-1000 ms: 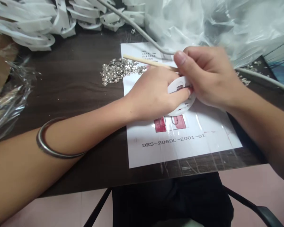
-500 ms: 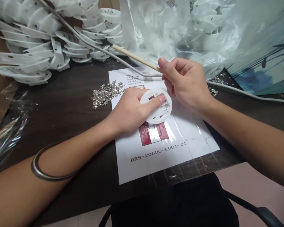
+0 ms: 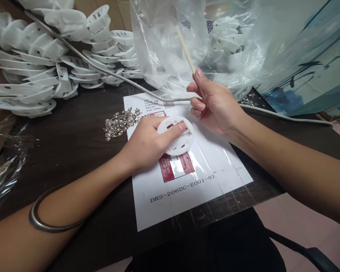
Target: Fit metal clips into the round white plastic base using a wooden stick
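Note:
My left hand (image 3: 149,143) presses a round white plastic disc (image 3: 178,142) flat on a printed sheet (image 3: 187,189); its fingers lie over the disc's top, next to a small metal clip set in it. My right hand (image 3: 215,105) hovers just right of the disc, closed in a pinch on a thin wooden stick (image 3: 186,51) that points up and away. A heap of small metal clips (image 3: 119,122) lies left of the sheet.
Stacks of white plastic discs (image 3: 39,75) fill the back left. A clear plastic bag (image 3: 187,45) of more discs stands behind my right hand. A grey cable (image 3: 272,113) crosses the dark table (image 3: 73,151). Crumpled clear film (image 3: 2,166) lies at the far left.
My right hand has lifted off the disc and swung the stick from lying level to pointing upward. My left hand stays on the disc. The camera view has tilted up.

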The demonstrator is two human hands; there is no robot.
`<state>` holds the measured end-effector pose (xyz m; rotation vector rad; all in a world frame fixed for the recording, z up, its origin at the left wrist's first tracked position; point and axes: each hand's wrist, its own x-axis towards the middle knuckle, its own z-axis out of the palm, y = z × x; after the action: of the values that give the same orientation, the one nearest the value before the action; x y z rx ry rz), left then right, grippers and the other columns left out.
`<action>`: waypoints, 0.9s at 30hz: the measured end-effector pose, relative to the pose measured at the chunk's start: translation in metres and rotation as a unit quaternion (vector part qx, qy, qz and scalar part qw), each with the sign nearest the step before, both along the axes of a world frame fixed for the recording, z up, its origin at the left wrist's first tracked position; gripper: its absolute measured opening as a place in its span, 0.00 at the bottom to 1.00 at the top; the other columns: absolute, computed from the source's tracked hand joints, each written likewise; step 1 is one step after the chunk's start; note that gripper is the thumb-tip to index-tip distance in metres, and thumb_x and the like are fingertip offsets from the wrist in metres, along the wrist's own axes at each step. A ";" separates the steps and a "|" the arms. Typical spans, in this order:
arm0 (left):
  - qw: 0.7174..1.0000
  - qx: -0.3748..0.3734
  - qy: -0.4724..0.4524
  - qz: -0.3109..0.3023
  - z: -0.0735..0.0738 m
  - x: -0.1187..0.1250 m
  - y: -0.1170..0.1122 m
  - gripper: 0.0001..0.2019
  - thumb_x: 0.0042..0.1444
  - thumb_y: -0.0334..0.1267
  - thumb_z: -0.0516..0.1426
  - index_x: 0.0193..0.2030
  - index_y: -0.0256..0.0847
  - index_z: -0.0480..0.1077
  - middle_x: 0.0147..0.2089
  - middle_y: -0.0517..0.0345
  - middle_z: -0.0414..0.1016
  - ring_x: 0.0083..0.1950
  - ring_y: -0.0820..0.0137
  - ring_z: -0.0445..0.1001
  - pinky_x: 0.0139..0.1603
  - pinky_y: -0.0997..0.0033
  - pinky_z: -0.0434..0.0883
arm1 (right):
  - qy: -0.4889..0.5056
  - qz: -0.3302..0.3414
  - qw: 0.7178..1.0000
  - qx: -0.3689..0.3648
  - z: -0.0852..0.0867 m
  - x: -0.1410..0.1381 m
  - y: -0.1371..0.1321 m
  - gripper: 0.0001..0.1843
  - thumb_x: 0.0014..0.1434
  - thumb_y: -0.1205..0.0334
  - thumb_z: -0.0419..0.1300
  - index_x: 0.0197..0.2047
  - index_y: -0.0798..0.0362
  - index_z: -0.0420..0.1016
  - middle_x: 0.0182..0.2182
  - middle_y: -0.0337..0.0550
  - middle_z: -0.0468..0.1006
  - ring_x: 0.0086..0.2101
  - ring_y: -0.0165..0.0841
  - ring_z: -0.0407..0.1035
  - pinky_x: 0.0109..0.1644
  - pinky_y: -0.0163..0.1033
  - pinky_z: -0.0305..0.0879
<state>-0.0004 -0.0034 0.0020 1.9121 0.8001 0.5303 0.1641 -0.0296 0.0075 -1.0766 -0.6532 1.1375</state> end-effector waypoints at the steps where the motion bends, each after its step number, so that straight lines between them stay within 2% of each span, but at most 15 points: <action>1: 1.000 0.000 0.001 0.000 0.000 0.000 0.000 0.17 0.55 0.44 0.57 0.20 0.39 0.62 0.24 0.61 0.63 0.26 0.76 0.59 0.27 0.73 0.59 | -0.003 0.003 1.000 -0.002 0.000 0.000 0.000 0.10 0.59 0.55 0.61 0.37 0.50 0.65 0.29 0.31 0.72 0.17 0.17 0.51 0.21 0.30 0.52; 3: 1.000 -0.002 -0.003 -0.009 0.000 0.000 0.001 0.17 0.56 0.44 0.57 0.21 0.39 0.62 0.24 0.61 0.64 0.27 0.75 0.60 0.28 0.73 0.60 | -0.004 0.019 1.000 -0.008 -0.001 0.000 0.000 0.06 0.61 0.59 0.57 0.42 0.50 0.67 0.33 0.33 0.74 0.18 0.18 0.53 0.22 0.30 0.54; 5: 1.000 -0.004 -0.010 -0.021 0.000 0.000 0.001 0.17 0.57 0.43 0.56 0.20 0.39 0.61 0.23 0.62 0.62 0.26 0.76 0.60 0.28 0.73 0.60 | 0.006 0.040 0.999 -0.009 -0.001 0.000 -0.001 0.08 0.62 0.63 0.55 0.45 0.51 0.67 0.34 0.35 0.75 0.19 0.19 0.55 0.22 0.30 0.54; 8: 0.999 0.001 -0.015 -0.028 0.000 0.000 0.001 0.18 0.57 0.43 0.56 0.20 0.38 0.60 0.22 0.63 0.61 0.25 0.77 0.59 0.28 0.73 0.59 | 0.017 0.077 0.997 -0.007 -0.004 0.001 -0.001 0.10 0.60 0.65 0.54 0.45 0.53 0.67 0.29 0.36 0.73 0.18 0.21 0.57 0.21 0.30 0.54; 13: 1.000 -0.010 -0.001 -0.030 0.000 -0.001 0.002 0.16 0.58 0.46 0.56 0.24 0.37 0.69 0.25 0.61 0.68 0.27 0.75 0.63 0.29 0.73 0.61 | -0.014 0.130 0.991 -0.025 -0.008 0.000 -0.001 0.07 0.60 0.59 0.54 0.37 0.54 0.68 0.19 0.34 0.66 0.17 0.23 0.57 0.20 0.31 0.55; 16: 0.999 -0.019 -0.005 -0.045 0.001 -0.001 0.003 0.13 0.59 0.45 0.56 0.32 0.38 0.75 0.33 0.59 0.77 0.35 0.72 0.71 0.38 0.73 0.66 | -0.042 0.148 0.988 -0.033 -0.008 -0.001 -0.001 0.10 0.60 0.57 0.56 0.31 0.55 0.68 0.17 0.33 0.63 0.16 0.22 0.55 0.19 0.30 0.54; 19: 0.998 -0.026 -0.015 -0.051 0.002 -0.002 0.002 0.12 0.59 0.45 0.56 0.37 0.40 0.77 0.40 0.58 0.79 0.42 0.71 0.74 0.44 0.73 0.67 | -0.053 0.154 0.986 -0.035 -0.007 -0.002 -0.002 0.11 0.58 0.59 0.57 0.28 0.56 0.69 0.17 0.34 0.61 0.17 0.22 0.55 0.19 0.30 0.52; 22: 0.999 -0.020 -0.005 -0.040 0.003 -0.003 0.001 0.13 0.59 0.45 0.56 0.31 0.39 0.74 0.33 0.59 0.76 0.35 0.73 0.71 0.37 0.73 0.65 | -0.054 0.137 0.989 -0.029 -0.006 -0.001 -0.002 0.10 0.54 0.60 0.60 0.25 0.55 0.69 0.18 0.35 0.61 0.18 0.22 0.55 0.20 0.31 0.52; 24: 0.999 -0.015 0.002 -0.034 0.003 -0.003 0.001 0.16 0.58 0.45 0.56 0.25 0.38 0.69 0.26 0.61 0.70 0.29 0.75 0.65 0.31 0.74 0.62 | -0.062 0.132 0.989 -0.027 -0.005 0.001 -0.002 0.08 0.52 0.61 0.61 0.25 0.55 0.70 0.18 0.34 0.59 0.18 0.22 0.53 0.19 0.31 0.50; 27: 0.999 -0.018 0.003 -0.033 0.003 -0.003 0.001 0.18 0.58 0.46 0.55 0.21 0.38 0.61 0.22 0.64 0.63 0.25 0.76 0.59 0.28 0.74 0.58 | -0.076 0.130 0.989 -0.008 -0.004 0.003 -0.003 0.06 0.52 0.62 0.61 0.27 0.55 0.72 0.16 0.32 0.55 0.18 0.22 0.50 0.20 0.31 0.47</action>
<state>-0.0033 -0.0024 0.0045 1.9008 0.7428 0.4672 0.1672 -0.0321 0.0038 -1.1219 -0.9274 1.2918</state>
